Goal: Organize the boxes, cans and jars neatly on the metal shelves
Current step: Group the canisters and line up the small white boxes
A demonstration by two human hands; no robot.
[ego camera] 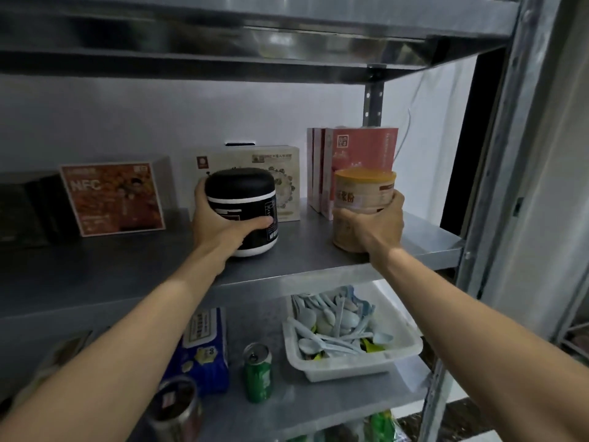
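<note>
My left hand point(220, 223) grips a black jar with a white band point(245, 199) standing on the middle metal shelf point(306, 253). My right hand point(376, 224) grips a tan can with an orange lid point(363, 193), upright near the shelf's right front. Behind them stand boxes against the wall: an orange NFC box point(113, 199), a cream box point(255, 161) and pink upright boxes point(357, 151). A dark box point(28, 208) sits at far left.
The lower shelf point(264, 320) holds a white tray point(395, 355) of pale spoons, a green can point(258, 373), a blue packet point(204, 349) and a silver can point(178, 406). A metal upright point(497, 154) frames the right side. Another shelf runs overhead.
</note>
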